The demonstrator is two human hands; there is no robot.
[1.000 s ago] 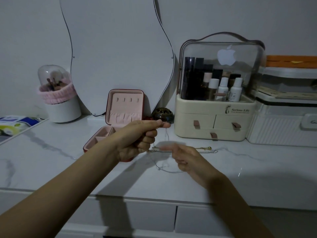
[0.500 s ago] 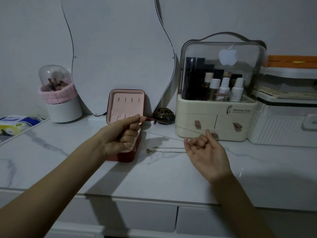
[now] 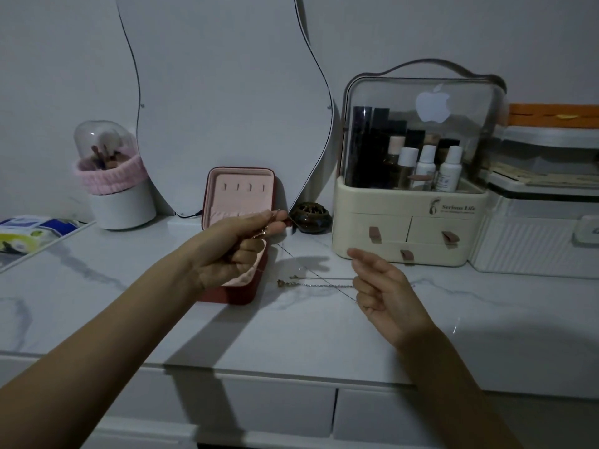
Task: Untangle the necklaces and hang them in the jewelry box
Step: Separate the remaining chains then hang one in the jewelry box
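Observation:
The open jewelry box [image 3: 241, 189] stands on the marble top, its pink lid upright with small hooks and its dark red base partly behind my left hand [image 3: 240, 244]. That hand pinches one end of a thin necklace chain [image 3: 311, 272] in front of the lid. The chain runs taut down and to the right to my right hand [image 3: 382, 293], whose curled fingers hold its other end. A second necklace [image 3: 311, 284] lies stretched on the table between the two hands, its pendant end near the box.
A cream cosmetic organiser [image 3: 411, 222] with drawers stands behind my right hand. A small dark pot [image 3: 309, 217] sits by the curvy mirror [image 3: 227, 92]. A brush holder [image 3: 120, 202] and a tissue pack [image 3: 26, 231] are at left; a white container [image 3: 534, 238] is at right.
My hands have drawn apart: the left went up and left toward the box lid, the right moved right. One chain now hangs taut between them, clear of the necklace left on the table.

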